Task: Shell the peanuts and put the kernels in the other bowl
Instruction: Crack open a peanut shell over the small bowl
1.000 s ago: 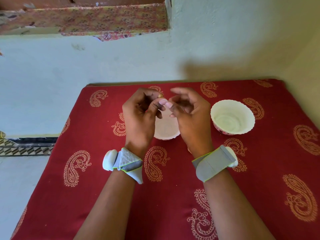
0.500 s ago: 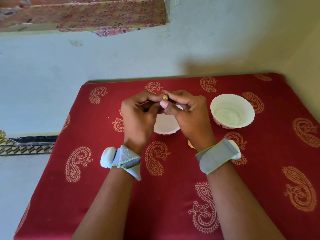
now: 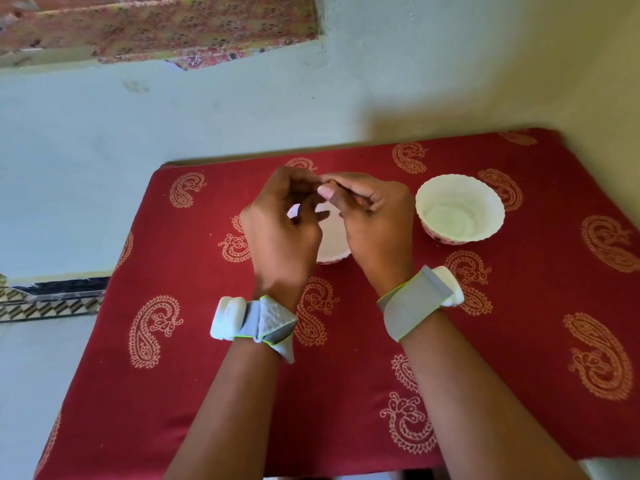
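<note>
Left hand (image 3: 280, 223) fingers loosened; right hand (image 3: 374, 216) now pinches peanut (image 3: 331, 183) alone.

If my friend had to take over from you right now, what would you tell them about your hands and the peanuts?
Left hand: fingers curled, meeting the right hand's fingertips; I cannot tell whether it also grips the peanut.
Right hand: pinches a small tan peanut at its fingertips.
Both hands are above the near bowl, which they mostly hide, so its contents cannot be seen.
The right bowl stands apart on the red cloth and looks empty: no kernels in it yet.
Left to do: finish cracking this peanut, drop its kernels in the right bowl, then carry on with the rest.
</note>
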### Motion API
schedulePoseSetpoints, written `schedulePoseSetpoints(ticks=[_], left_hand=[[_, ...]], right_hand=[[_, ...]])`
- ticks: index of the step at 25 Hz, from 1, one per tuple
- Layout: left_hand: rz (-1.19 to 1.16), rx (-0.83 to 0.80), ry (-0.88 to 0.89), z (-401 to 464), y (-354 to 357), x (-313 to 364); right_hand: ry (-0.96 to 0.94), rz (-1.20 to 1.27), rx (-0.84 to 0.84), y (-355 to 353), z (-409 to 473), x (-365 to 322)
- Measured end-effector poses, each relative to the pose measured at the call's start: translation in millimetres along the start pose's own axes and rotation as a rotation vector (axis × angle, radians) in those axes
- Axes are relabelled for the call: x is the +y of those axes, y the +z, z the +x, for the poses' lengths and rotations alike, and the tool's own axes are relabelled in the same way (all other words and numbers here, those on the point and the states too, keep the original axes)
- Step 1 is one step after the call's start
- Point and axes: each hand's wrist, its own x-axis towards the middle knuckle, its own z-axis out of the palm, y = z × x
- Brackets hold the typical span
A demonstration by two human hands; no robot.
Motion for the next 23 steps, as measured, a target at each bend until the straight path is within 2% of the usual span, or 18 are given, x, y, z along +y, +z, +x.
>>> schedulePoseSetpoints(ticks=[2, 5, 7, 14, 19, 23], left_hand=[[0.004, 0.006, -0.012, 2.8, -2.9, -1.1], [-0.287, -0.298, -0.138, 6.7, -12.2, -3.3], [-0.374, -0.422, -0.153, 6.2, -16.7, -1.7], [-0.463, -0.372, -0.138, 6.4, -16.4, -1.4], [-0.424, -0.331, -0.170, 4.5, -13.2, 2.2], [-0.431, -0.345, -0.241, 6.2, -17.6, -3.2]], right_hand=[[-0.018, -0.005, 0.047, 0.8, 0.4, 0.1], [0.002, 0.028, -0.064, -1.2, -2.9, 0.7], [0.020, 0.108, -0.113, -0.2, -7.4, -2.5], [0.012, 0.153, -0.098, 7.0, -10.0, 0.6], [0.018, 0.133, -0.066, 9.3, -10.6, 5.0], [0.088, 0.263, -0.080, 6.9, -6.4, 6.2]])
